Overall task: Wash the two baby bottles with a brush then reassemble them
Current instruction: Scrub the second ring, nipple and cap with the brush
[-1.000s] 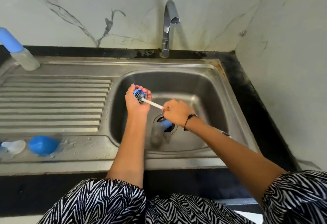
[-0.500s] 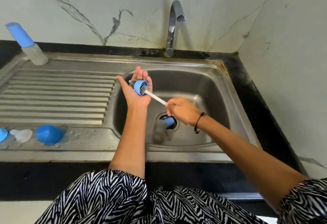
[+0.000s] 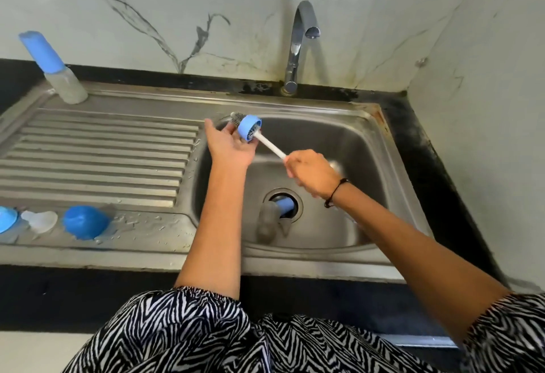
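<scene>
My left hand (image 3: 228, 147) holds a blue bottle collar ring (image 3: 249, 128) at its fingertips, over the basin's back left corner. A bottle brush (image 3: 269, 145) with a white handle passes through the ring, and its bristle tip sticks out on the far side. My right hand (image 3: 312, 175) grips the handle's lower end. One bottle body (image 3: 267, 221) lies in the sink by the drain, its blue end (image 3: 284, 206) in the drain hole. A second bottle (image 3: 60, 73) with a blue cap stands at the drainboard's back left.
A blue dome cap (image 3: 84, 222), a clear teat (image 3: 39, 221) and another blue piece (image 3: 6, 219) lie on the drainboard's wet front. The tap (image 3: 298, 45) stands behind the steel sink (image 3: 380, 142), with no water running. A marble wall closes the right side.
Both hands have moved up and back toward the basin's rear left rim. The brush now pokes through the ring, and my left palm has opened out from its earlier curl.
</scene>
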Demonstrator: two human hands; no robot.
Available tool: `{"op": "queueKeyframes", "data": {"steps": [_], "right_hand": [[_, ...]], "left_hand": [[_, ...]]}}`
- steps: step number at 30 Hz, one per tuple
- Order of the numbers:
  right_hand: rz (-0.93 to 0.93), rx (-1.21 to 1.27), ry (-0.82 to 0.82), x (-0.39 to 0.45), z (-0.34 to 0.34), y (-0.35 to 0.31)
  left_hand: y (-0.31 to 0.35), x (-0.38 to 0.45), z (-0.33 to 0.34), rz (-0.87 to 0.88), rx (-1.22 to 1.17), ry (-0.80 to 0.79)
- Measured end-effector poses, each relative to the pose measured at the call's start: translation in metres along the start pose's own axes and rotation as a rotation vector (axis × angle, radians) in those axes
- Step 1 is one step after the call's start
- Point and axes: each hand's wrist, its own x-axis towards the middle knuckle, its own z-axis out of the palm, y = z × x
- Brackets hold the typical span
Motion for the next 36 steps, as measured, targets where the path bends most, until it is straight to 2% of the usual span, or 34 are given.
{"op": "queueKeyframes", "data": {"steps": [2,3,5,7,9,12,14,16,17,19,21,23,25,27,29,31,34,36], "right_hand": [[0.092,0.28,-0.152,-0.009,0.0,-0.005],[0.106,0.294,-0.186,-0.012,0.003,-0.005],[0.051,0.139,-0.134,-0.011,0.013,0.001],[-0.029,-0.145,-0.033,-0.004,0.022,0.011],[-0.015,-0.358,0.034,0.003,0.027,0.019],[0.003,-0.531,0.102,0.008,0.027,0.022],[-0.006,-0.552,0.135,0.012,0.023,0.019],[0.002,-0.394,0.106,0.014,0.017,0.013],[0.02,-0.202,0.056,0.014,0.014,0.011],[0.121,0.227,-0.094,0.006,0.008,0.007],[0.172,0.346,-0.267,-0.002,0.007,0.008],[0.173,0.287,-0.309,-0.007,0.01,0.009],[0.118,0.163,-0.201,-0.004,0.013,0.01],[0.025,-0.089,-0.076,0.003,0.018,0.014],[0.011,-0.301,0.01,0.01,0.025,0.022],[0.034,-0.409,0.057,0.016,0.028,0.027],[0.019,-0.486,0.08,0.024,0.022,0.024],[-0.001,-0.377,0.05,0.024,0.013,0.017]], "left_hand": [[0.0,0.002,-0.012,0.006,-0.088,-0.074],[-0.002,0.001,-0.016,0.004,-0.172,-0.111],[-0.005,0.001,-0.018,0.006,-0.246,-0.115],[-0.006,0.001,-0.016,0.002,-0.185,-0.032],[-0.007,0.005,-0.014,-0.013,-0.107,0.053],[-0.01,0.009,-0.005,-0.026,0.033,0.176],[-0.011,0.009,0.003,-0.028,0.07,0.177],[-0.008,0.011,0.002,-0.036,0.058,0.129],[-0.006,0.011,-0.002,-0.042,0.035,0.095],[-0.004,0.01,-0.014,-0.05,-0.027,0.016],[-0.005,0.009,-0.024,-0.056,-0.139,-0.07],[-0.008,0.007,-0.027,-0.074,-0.222,-0.112],[-0.011,0.006,-0.024,-0.07,-0.183,-0.047],[-0.012,0.008,-0.022,-0.058,-0.117,0.047],[-0.012,0.012,-0.017,-0.052,-0.04,0.104],[-0.013,0.012,-0.008,-0.057,0.055,0.141],[-0.014,0.009,0.001,-0.067,0.106,0.17],[-0.01,0.007,0.001,-0.065,0.112,0.141]]}}
